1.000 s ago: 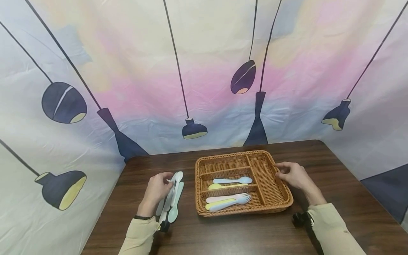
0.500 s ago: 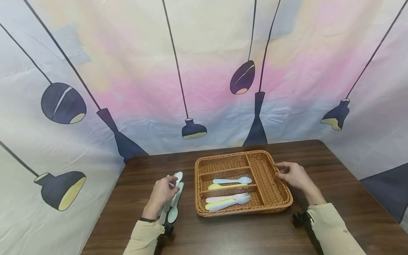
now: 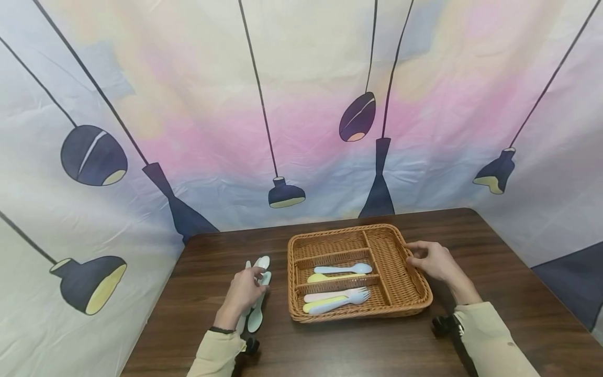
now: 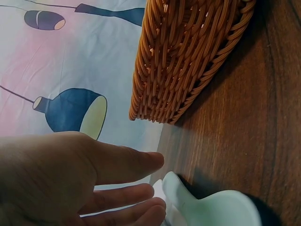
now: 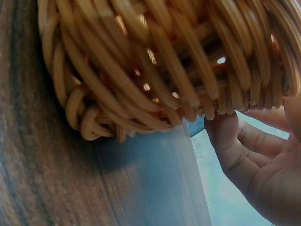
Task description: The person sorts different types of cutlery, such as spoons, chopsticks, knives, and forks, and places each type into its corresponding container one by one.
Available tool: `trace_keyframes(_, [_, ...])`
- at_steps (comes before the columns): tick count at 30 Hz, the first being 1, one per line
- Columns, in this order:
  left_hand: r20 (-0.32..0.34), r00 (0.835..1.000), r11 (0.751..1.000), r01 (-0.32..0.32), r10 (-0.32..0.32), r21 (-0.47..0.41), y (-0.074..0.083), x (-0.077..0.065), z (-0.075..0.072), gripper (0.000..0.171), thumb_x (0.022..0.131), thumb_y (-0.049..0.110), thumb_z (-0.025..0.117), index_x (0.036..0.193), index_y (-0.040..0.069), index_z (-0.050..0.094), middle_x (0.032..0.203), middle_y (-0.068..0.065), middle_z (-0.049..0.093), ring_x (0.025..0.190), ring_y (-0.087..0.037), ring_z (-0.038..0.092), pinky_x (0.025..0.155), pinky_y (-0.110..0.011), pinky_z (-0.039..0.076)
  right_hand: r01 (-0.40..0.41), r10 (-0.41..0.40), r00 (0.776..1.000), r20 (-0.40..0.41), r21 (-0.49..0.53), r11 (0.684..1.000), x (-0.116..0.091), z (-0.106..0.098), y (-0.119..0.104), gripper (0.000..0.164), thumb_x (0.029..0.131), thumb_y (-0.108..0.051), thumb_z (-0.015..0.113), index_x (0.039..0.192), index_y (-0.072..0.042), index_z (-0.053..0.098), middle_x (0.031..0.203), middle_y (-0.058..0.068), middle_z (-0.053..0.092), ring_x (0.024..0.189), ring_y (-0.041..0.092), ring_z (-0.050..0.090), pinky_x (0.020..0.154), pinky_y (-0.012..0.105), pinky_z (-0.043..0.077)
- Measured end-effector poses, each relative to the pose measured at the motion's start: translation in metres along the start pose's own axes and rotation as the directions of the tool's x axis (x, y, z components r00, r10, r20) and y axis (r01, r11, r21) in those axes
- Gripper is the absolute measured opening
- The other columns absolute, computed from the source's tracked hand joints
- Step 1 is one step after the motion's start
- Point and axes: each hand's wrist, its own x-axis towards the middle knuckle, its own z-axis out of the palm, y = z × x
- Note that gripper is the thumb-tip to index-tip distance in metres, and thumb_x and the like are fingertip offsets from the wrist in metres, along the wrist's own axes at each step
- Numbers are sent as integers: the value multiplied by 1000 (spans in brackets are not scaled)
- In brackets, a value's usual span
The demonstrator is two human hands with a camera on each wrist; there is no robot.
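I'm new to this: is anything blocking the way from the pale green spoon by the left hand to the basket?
Nothing loose visibly stands between the pale green spoon and the wicker basket, just bare tabletop; only the basket's left wall rises beyond it.

Basket on table, spoons left, forks in near compartment

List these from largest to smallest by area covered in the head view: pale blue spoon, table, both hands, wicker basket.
1. Table
2. Wicker basket
3. Left hand and right hand, too alike to rank
4. Pale blue spoon
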Motion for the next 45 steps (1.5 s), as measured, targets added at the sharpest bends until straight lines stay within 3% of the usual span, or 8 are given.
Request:
trace_keyframes(7, [2, 1000, 1000, -11, 11, -8, -2, -1, 3, 45, 76, 10, 81, 119, 4, 67, 99, -8, 70, 74, -13, 63, 51, -26, 48, 6, -6, 1000, -8, 1, 1000, 0, 0, 0, 43, 89, -18, 69, 130, -7, 62, 89, 7, 70, 71, 16, 60, 61, 32, 46])
trace_keyframes(20, [-4, 1000, 1000, -9, 9, 12, -1, -2, 4, 44, 75, 9, 81, 117, 4, 68, 97, -9, 69, 75, -15, 64, 56, -28, 51, -1, 1, 1000, -3, -3, 1000, -1, 1, 1, 43, 89, -20, 69, 130, -8, 62, 93, 9, 70, 73, 15, 62, 62, 32, 47])
trace_keyframes(29, [59, 998, 1000, 5, -6, 1, 1, -2, 4, 45, 75, 5, 80, 118, 2, 67, 99, -12, 70, 72, -15, 63, 54, -29, 52, -8, 8, 1000, -7, -16, 1000, 1, 0, 1, 43, 88, -21, 69, 129, -8, 63, 94, 9, 71, 75, 15, 62, 63, 32, 49])
trace_keyframes(39, [54, 998, 992, -43, 37, 115, 5, 0, 3, 44, 68, 6, 84, 110, 1, 70, 99, -16, 68, 80, -26, 62, 61, -38, 54, -5, 5, 1000, -9, -8, 1000, 0, 0, -1, 44, 88, -21, 70, 129, -7, 63, 92, 9, 71, 74, 14, 62, 64, 31, 48])
trace_keyframes(45, [45, 997, 983, -70, 63, 170, 4, -1, 5, 43, 66, 7, 85, 107, 1, 71, 92, -14, 62, 77, -25, 59, 61, -38, 51, -13, 13, 1000, -11, -2, 1000, -1, 0, -3, 43, 88, -21, 70, 129, -8, 63, 92, 9, 71, 73, 14, 62, 63, 31, 48])
